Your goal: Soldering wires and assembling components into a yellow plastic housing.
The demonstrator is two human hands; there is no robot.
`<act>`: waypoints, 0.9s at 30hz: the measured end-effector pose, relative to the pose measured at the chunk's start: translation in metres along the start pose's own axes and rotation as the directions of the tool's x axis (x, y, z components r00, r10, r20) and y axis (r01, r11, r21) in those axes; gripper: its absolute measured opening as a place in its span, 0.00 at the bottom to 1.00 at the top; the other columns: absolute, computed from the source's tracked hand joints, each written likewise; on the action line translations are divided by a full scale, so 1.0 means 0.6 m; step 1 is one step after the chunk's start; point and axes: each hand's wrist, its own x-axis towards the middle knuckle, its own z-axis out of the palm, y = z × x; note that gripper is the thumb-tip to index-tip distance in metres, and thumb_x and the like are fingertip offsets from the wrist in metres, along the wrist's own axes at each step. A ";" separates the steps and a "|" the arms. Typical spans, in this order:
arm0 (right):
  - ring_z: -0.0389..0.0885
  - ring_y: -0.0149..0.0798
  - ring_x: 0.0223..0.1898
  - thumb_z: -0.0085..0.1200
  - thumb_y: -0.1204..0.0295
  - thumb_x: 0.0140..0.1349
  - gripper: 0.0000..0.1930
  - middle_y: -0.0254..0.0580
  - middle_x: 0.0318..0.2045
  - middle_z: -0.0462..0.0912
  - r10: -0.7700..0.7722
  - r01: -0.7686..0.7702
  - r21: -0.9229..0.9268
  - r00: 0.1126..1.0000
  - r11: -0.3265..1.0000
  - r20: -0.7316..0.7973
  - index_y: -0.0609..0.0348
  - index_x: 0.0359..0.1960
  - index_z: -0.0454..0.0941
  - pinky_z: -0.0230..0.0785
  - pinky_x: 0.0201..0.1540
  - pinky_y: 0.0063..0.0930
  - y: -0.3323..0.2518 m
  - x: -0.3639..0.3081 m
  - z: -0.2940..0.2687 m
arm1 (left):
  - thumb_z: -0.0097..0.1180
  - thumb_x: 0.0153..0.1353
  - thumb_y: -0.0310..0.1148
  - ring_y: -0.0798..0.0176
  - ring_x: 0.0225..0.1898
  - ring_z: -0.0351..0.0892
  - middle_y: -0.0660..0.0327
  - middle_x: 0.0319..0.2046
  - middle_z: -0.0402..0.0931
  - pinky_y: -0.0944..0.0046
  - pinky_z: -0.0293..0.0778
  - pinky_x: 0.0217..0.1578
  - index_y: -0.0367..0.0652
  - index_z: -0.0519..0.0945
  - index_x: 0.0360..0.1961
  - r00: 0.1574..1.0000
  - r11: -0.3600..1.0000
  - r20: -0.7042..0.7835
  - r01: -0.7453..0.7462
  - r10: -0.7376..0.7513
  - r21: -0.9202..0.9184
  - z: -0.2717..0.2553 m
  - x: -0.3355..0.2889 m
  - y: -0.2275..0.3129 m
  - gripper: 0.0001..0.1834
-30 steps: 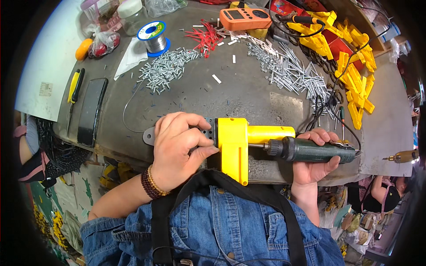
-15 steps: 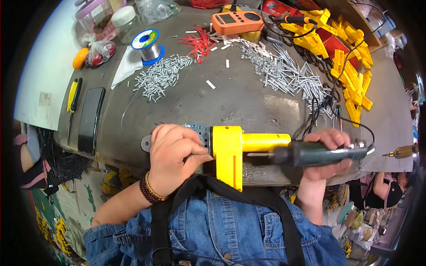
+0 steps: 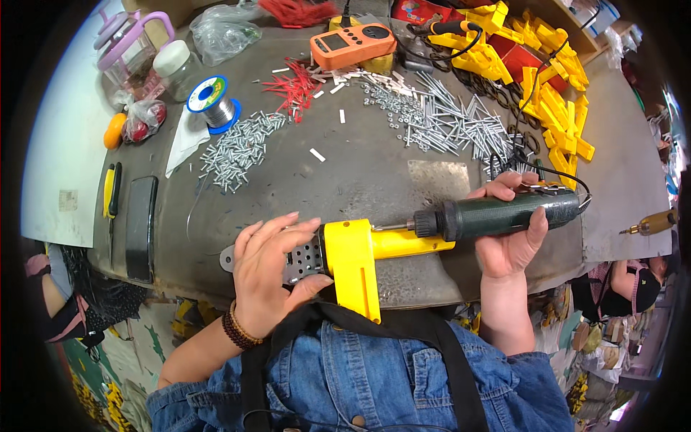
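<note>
Left hand [image 3: 270, 277] grips the perforated metal plate end of the yellow plastic tool [image 3: 356, 255], fingers curled over the top, thumb under, pinning it against the near edge of the grey workbench [image 3: 374, 173]. Right hand [image 3: 511, 230] wraps the dark green electric screwdriver [image 3: 504, 214] in a full closed grip, held roughly level, bit pointing left. Bit tip [image 3: 389, 227] sits at the yellow tool's top face near where its body meets its handle; can't tell whether it's seated in a screw head. Power cord [image 3: 554, 169] leaves the rear of the driver and loops back over the bench.

Yellow tool lies across the bench edge between both hands, one leg hanging down over the denim apron [image 3: 360, 374].

Farther back on the bench:
- pile of silver screws [image 3: 237, 147] at left, a bigger spread of screws [image 3: 446, 122] centre-right
- solder spool [image 3: 212, 104] on blue flanges, just beside the left pile
- red wire bits [image 3: 291, 86] near the orange meter [image 3: 353, 45]
- stack of yellow plastic parts [image 3: 554, 108] at far right

Black phone [image 3: 140, 227] and a yellow-handled tool [image 3: 109, 191] lie side by side at the left edge.
</note>
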 end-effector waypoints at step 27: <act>0.73 0.29 0.49 0.71 0.68 0.50 0.19 0.28 0.47 0.71 0.054 -0.055 0.059 0.998 0.997 0.020 0.43 0.44 0.78 0.56 0.68 0.45 0.011 0.021 -0.016 | 0.68 0.51 0.51 0.55 0.55 0.74 0.62 0.52 0.80 0.56 0.61 0.55 0.40 0.76 0.55 1.000 0.999 -0.010 0.014 -0.014 0.029 -0.002 0.005 0.001 0.35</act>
